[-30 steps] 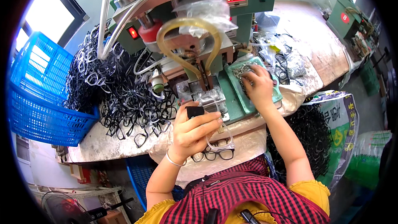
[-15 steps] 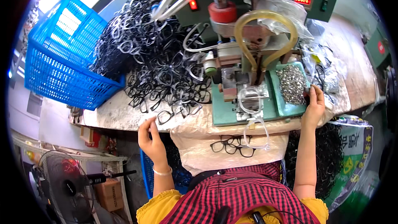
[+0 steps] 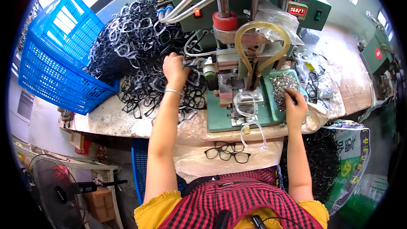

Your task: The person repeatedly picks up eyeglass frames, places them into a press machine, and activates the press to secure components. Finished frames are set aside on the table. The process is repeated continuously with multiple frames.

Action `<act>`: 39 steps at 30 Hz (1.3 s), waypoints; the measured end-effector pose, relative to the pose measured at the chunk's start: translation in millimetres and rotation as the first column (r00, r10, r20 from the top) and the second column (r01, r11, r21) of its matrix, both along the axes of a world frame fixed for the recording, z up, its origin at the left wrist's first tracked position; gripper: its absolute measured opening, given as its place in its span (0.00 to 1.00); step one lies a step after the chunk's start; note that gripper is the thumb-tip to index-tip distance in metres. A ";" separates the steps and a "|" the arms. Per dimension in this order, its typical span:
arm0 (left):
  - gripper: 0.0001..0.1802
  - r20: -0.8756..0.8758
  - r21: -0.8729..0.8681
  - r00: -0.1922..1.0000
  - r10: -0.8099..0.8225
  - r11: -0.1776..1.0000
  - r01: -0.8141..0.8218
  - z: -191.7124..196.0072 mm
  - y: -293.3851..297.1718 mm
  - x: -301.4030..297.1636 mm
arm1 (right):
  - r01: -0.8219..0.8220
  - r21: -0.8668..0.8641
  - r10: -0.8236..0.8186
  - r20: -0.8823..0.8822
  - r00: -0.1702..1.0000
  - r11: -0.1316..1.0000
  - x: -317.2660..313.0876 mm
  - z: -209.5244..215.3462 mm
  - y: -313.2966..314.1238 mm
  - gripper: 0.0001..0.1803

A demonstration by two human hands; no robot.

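Note:
My left hand [image 3: 175,71] reaches over the right side of a heap of black and clear spectacle frames [image 3: 142,44], beside the press. Its fingers are curled, and what they hold is hidden. My right hand [image 3: 296,108] is at a green tray [image 3: 277,115] of small metal parts [image 3: 284,84]. Its fingertips are drawn together by a small dark thing I cannot make out. Between my hands stands a green bench press [image 3: 217,114]. A clear spectacle frame [image 3: 253,135] sits at its fixture, one rim hanging over the front edge.
Black spectacle frames [image 3: 229,154] lie on a sheet before me. A blue basket [image 3: 55,72] leans at the left. Below it is a fan [image 3: 57,195]. Clear bags [image 3: 324,74] lie right of the tray. A sack [image 3: 349,157] and a dark heap [image 3: 316,161] are below right.
My left hand has moved from the table's front edge forward and right over the heap. My right hand has shifted from the tray's right rim onto the metal parts. The view has shifted slightly.

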State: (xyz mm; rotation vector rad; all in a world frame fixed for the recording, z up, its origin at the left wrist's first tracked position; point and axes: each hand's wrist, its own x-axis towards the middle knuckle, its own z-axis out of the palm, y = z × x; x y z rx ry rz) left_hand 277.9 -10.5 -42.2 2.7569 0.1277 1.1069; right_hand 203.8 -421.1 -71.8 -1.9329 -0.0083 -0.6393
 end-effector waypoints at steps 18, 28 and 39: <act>0.07 0.419 -0.901 0.905 -0.077 0.090 0.425 -32.3 -54.5 -111.3 | -0.381 0.309 0.350 0.152 0.924 0.871 -5.5 57.4 80.6 0.16; 0.11 0.683 -0.475 0.530 -0.503 0.245 0.845 98.1 -124.7 -126.9 | -0.452 0.642 0.540 0.068 0.839 0.620 -19.1 79.5 92.2 0.29; 0.10 0.218 -0.150 0.463 -0.859 0.439 0.886 65.1 -156.1 -142.5 | 0.013 -0.610 -0.052 -0.047 0.998 0.792 17.1 11.7 -8.6 0.14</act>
